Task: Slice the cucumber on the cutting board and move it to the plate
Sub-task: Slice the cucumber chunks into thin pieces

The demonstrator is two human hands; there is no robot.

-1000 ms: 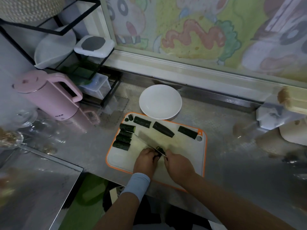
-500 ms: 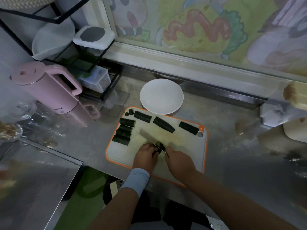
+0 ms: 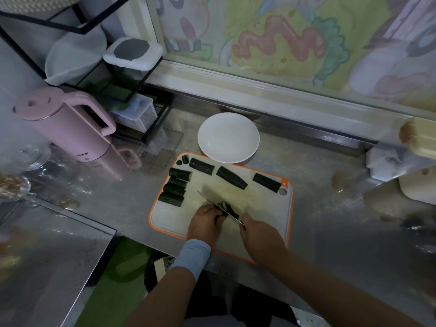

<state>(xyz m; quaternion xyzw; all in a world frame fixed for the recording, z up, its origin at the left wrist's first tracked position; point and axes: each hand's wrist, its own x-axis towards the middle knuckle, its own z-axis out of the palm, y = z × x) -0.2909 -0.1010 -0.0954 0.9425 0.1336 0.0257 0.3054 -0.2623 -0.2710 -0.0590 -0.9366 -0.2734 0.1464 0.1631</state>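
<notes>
My left hand (image 3: pixel 204 223) curls its fingers over a short cucumber piece (image 3: pixel 227 207), pinning it to the cutting board (image 3: pixel 262 206). My right hand (image 3: pixel 259 237) grips the knife (image 3: pixel 210 201), blade against those fingers. A few slices are cut. Uncut chunks (image 3: pixel 231 177) lie beyond my fingers; farther on, the plate (image 3: pixel 228 138) holds nothing yet.

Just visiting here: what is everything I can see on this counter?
cutting board: one, white with orange rim, counter centre
cucumber chunks: seven, dark green, on the board's left and back
cucumber ends: two, dark green, board's back-left corner
cucumber piece: one, green, partly sliced, under the knife
knife: one, silver, board's front
plate: one, white, behind the board
kettle: one, pink, left
rack: one, black, back left
left hand: one, holds the cucumber piece
right hand: one, grips the knife
</notes>
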